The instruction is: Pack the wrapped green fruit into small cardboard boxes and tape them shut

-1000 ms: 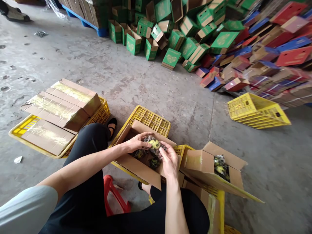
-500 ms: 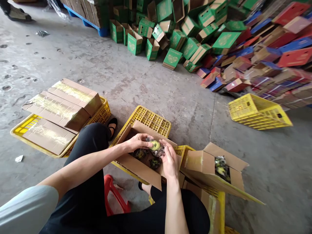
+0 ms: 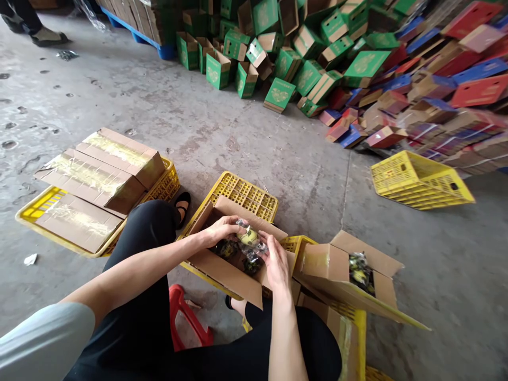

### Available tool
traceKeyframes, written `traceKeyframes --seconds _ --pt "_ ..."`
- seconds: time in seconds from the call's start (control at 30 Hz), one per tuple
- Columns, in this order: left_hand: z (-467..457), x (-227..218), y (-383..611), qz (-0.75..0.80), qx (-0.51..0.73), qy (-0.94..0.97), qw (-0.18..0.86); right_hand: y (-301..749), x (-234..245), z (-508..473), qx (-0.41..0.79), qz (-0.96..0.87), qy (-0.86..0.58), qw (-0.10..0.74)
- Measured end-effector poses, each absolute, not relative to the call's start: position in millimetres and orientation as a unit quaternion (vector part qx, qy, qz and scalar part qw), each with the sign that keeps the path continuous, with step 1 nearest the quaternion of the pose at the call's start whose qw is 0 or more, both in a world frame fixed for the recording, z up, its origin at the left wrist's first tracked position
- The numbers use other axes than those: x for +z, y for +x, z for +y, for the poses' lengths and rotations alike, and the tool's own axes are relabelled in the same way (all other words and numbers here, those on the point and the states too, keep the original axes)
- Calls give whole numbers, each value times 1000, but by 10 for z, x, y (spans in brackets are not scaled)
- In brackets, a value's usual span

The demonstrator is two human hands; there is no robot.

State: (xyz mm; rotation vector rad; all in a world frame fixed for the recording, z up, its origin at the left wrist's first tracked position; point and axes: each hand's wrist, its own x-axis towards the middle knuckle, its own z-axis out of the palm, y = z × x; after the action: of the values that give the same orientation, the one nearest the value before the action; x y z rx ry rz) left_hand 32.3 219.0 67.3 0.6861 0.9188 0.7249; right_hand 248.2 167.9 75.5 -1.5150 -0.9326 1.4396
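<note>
Between my two hands is a yellow-green fruit in a clear plastic wrapper (image 3: 249, 236), held over an open cardboard box (image 3: 228, 272). My left hand (image 3: 223, 229) pinches the wrapper from the left side. On the other side, my right hand (image 3: 277, 259) grips the wrapper's lower right end with thumb and fingers. Inside the box, below the hands, lie several more wrapped fruits (image 3: 251, 265), partly hidden. The box rests on an upturned yellow crate (image 3: 248, 193). A second open box (image 3: 327, 263) at the right holds similar wrapped fruits (image 3: 361, 275).
Three taped cartons (image 3: 95, 177) fill a yellow crate (image 3: 170, 179) at the left. A red stool (image 3: 190, 323) stands beneath me. Green boxes (image 3: 280, 94) and red and blue boxes (image 3: 480, 92) are heaped at the back. Another yellow crate (image 3: 420, 182) lies right. A person's foot (image 3: 50, 37) shows far left.
The wrapped fruit has turned and tilted in my hands, showing more of its wrapper toward the right hand. At the far left, the person's feet have shifted to the right.
</note>
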Motion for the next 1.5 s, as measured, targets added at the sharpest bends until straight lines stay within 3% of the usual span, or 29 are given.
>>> traceKeyframes --seconds 0.13,0.4,0.6,0.93,1.1,1.27,1.4,1.5 --pt "2227 732 267 490 317 384 715 2621 555 1706 469 -445 -665 373" --pt "2264 774 178 530 257 589 553 2584 226 1582 202 -710 -656 156" --pt "2248 666 197 527 225 696 433 2493 249 1555 168 -748 -621 162" --pt "2232 651 223 484 205 715 461 2461 247 1557 202 -727 -641 140" --pt "2242 619 221 476 231 692 490 2449 512 1620 220 -704 -647 192" --pt "2235 604 226 465 241 675 520 2438 849 1632 328 -589 -647 357" --pt "2202 607 253 419 251 631 603 2396 947 1624 394 -504 -581 502" --pt "2183 605 284 356 233 582 693 2378 941 1622 405 -481 -560 539"
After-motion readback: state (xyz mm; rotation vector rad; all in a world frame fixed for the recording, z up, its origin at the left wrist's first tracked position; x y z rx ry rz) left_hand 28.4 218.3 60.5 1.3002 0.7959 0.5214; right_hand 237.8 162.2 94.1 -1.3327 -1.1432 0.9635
